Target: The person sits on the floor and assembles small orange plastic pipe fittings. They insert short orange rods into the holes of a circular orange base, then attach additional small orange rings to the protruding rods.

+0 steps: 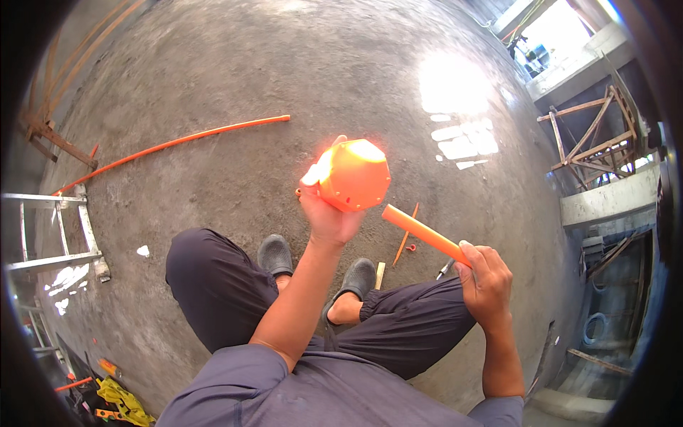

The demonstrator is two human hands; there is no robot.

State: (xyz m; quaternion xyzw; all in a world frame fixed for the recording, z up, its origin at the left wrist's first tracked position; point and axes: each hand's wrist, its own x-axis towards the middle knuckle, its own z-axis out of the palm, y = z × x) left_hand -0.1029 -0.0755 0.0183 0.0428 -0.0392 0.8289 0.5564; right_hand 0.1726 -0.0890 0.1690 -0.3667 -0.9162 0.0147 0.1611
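Holding the orange box [359, 181] steady in my left grip [331, 213] looks to me like half of this step, since the orange tube [425, 233] is best lined up against a part that does not twist. From where I watch, that grip is clamped on the box, pressed to its left and lower edge, though part of the hand is hidden behind it; I would leave the side facing the tube uncovered. Glare bleaches the upper face, so I would tilt the box slightly to see it better. My right grip [487, 277] is closed around the tube near its lower right end, and I would choke up a little for finer aim, turning the wrist until the tube points squarely at the box rather than slanting. The tube runs up and left from that grip, its free end just beside the box's lower right, with a gap showing between them; depth I cannot judge from one view. Beyond, on the concrete floor [213, 185], a pencil-like stick [400, 249] and a small red ring [410, 248] lie near the right clog [357, 277], and farther off stretches a long orange pipe [171, 144], well apart from both grips.
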